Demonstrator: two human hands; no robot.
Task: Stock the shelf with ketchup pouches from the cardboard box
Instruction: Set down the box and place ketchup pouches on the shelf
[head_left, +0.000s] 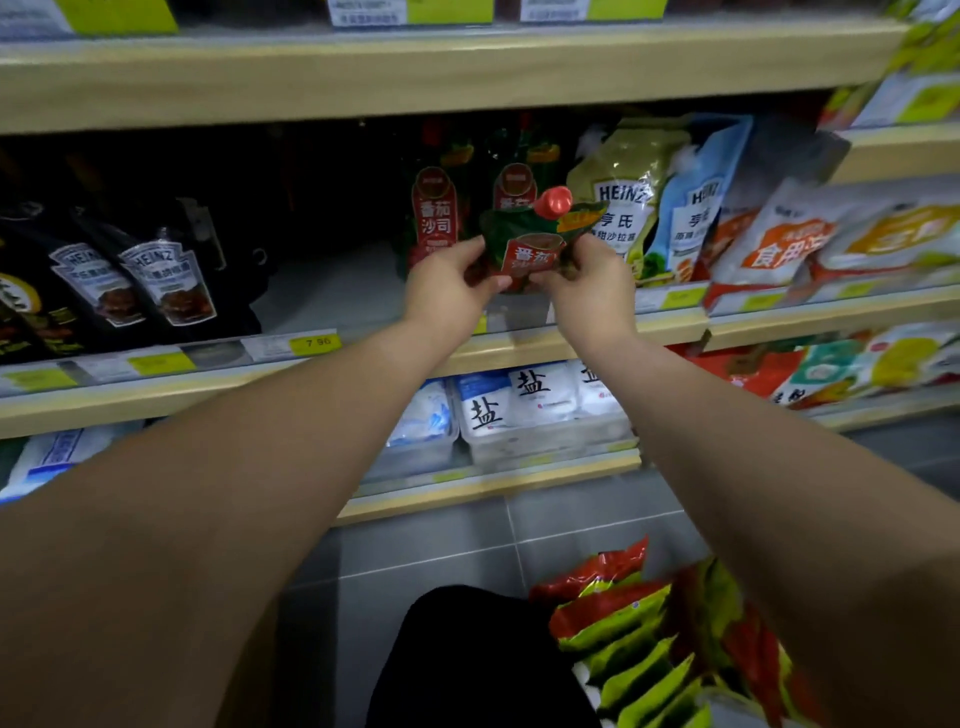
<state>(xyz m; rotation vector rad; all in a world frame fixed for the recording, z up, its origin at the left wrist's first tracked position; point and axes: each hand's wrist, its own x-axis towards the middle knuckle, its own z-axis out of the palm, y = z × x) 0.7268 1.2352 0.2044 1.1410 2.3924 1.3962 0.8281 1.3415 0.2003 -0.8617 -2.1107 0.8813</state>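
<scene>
I hold one ketchup pouch (535, 244), green and red with a red screw cap, upright in front of the middle shelf (519, 348). My left hand (447, 291) pinches its lower left corner and my right hand (587, 283) grips its lower right side. Two matching ketchup pouches (434, 218) stand on the shelf just behind it. Several more red and green pouches (639, 639) lie stacked at the bottom right, below my right forearm; the cardboard box around them is barely visible.
Dark Heinz sauce pouches (156, 280) stand at the shelf's left, with a gap of bare shelf (332, 296) between them and the ketchup. Heinz salad dressing pouches (628, 202) stand to the right. Salt bags (514, 405) fill the shelf below. Grey floor tiles lie underneath.
</scene>
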